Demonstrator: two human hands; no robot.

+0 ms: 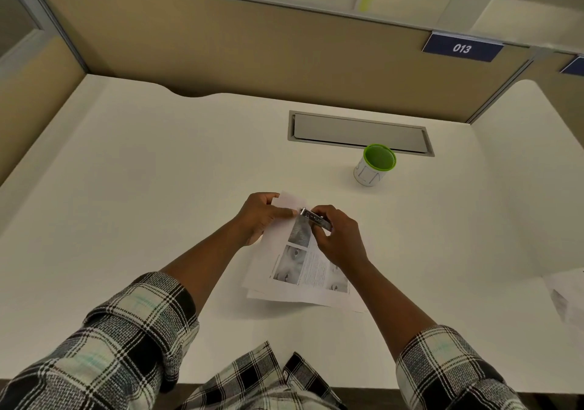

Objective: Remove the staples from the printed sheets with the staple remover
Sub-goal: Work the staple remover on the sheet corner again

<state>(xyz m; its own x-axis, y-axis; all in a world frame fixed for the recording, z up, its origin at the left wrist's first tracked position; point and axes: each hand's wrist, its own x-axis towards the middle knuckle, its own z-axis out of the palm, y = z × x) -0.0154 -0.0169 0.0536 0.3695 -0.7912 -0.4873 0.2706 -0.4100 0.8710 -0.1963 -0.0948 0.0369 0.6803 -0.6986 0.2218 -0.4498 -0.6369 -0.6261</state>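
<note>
Fingers of the right hand (339,240) were curled closed around a small silver metal staple remover (316,219), its tip set at the upper corner of the white printed sheets (300,270) bearing grey photographs. We judged the main risk to be tearing: a pull made at a steep angle, or before the tip sat fully under the staple, could rip the corner; the staple itself was too small for us to see. The left hand (262,217) was partly closed, thumb and fingers pinching that same corner, its fingertip just beside the tool tip; we judged that a slip could nick it. The sheets lay on the white desk (142,188), slightly fanned. A white cup with a green rim (374,164) stood well apart, beyond the hands. Another paper (567,296) lay at the right edge.
</note>
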